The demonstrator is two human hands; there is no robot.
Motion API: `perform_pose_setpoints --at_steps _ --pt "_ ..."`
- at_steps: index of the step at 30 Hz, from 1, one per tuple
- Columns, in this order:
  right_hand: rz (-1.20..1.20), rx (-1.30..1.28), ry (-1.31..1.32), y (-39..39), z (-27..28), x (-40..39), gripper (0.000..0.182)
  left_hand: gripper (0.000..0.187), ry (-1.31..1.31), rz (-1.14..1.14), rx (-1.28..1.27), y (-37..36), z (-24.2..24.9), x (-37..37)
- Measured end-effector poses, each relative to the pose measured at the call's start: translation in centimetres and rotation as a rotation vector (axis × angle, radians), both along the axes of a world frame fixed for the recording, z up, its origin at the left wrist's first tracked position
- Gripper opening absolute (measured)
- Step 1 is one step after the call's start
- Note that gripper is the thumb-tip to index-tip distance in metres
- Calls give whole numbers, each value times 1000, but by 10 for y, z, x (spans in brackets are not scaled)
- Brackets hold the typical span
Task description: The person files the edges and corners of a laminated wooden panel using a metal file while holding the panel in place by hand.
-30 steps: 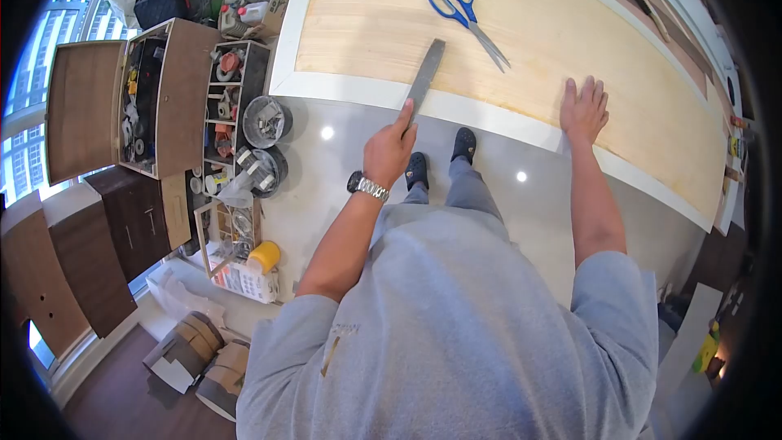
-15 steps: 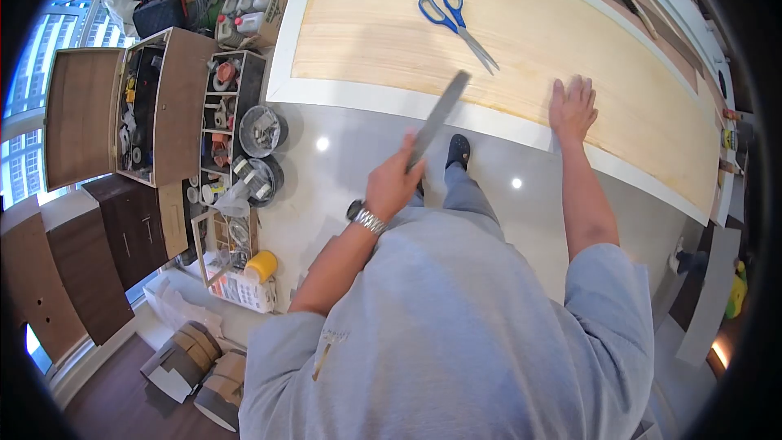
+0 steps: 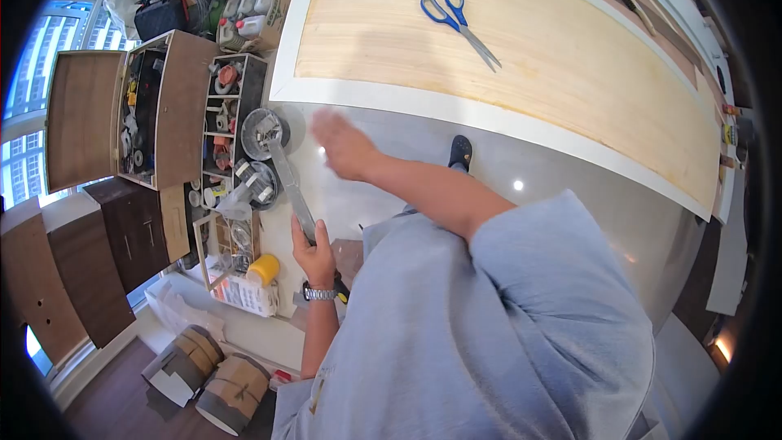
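Observation:
My left hand (image 3: 316,259), with a metal watch on its wrist, is closed around a long flat file (image 3: 293,187). The file's grey blade points up toward the buckets, and a black and yellow handle end (image 3: 341,288) shows beside the wrist. My right hand (image 3: 344,147) is in the air over the floor, right of the blade and apart from it; its fingers are smeared by motion. Blue-handled scissors (image 3: 460,26) lie partly spread on the light wood panel with a white border (image 3: 489,124).
Two buckets of small parts, the upper bucket (image 3: 265,132) nearest the panel, stand left beside a compartment shelf (image 3: 236,98). An open wooden tool cabinet (image 3: 186,114) is behind them. A yellow container (image 3: 263,269) and two taped rolls (image 3: 232,395) lie lower left. My shoe (image 3: 460,151) is beside the panel edge.
My right hand has left the panel and swung left across my body. My left hand has moved left and down with the file, away from the panel, and my body has turned left.

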State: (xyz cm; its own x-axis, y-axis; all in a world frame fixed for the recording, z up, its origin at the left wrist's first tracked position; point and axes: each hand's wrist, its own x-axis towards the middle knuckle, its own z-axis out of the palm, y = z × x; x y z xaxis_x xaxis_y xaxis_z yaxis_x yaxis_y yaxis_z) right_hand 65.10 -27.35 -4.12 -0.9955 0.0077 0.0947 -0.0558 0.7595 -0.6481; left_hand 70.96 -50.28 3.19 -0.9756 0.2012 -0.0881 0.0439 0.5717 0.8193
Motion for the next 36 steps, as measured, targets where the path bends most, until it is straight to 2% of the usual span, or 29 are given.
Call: perform_pose_setpoints --at_steps 3,6,9,12,13,16,19,21,23,25,27,29,32,36 --pt "223 159 125 -25 23 -19 70 51 -116 72 79 3 17 12" --pt "-72 155 60 -13 39 -18 79 50 -117 50 188 8 25 18" --pt "-292 399 -8 24 19 13 78 50 -148 -53 182 7 15 17" --pt "-223 411 -24 59 28 68 67 52 -232 -185 134 20 10 12" --pt "-222 398 -41 67 32 86 69 54 -262 -225 121 28 9 12" --pt "-230 387 -101 80 41 135 72 58 -78 -389 73 53 -5 10" --pt "-251 396 -168 91 50 180 72 64 -35 -540 33 80 -13 7" --pt "-259 325 -198 100 62 212 69 63 -94 -652 -126 96 -12 5" --pt "-375 369 -119 131 63 245 65 62 -57 -759 -186 109 -18 5" --pt "-721 432 52 174 43 276 61 60 73 -850 -148 117 -36 9" --pt "-981 467 66 235 13 310 61 58 99 -883 -184 126 -41 14" --pt "-1147 463 -137 284 2 328 64 56 120 -898 -225 137 -44 19" --pt "-1207 331 -337 317 15 317 70 54 151 -889 -260 158 -49 33" --pt "-1282 359 -492 320 22 282 74 53 228 -888 -309 219 -57 48"
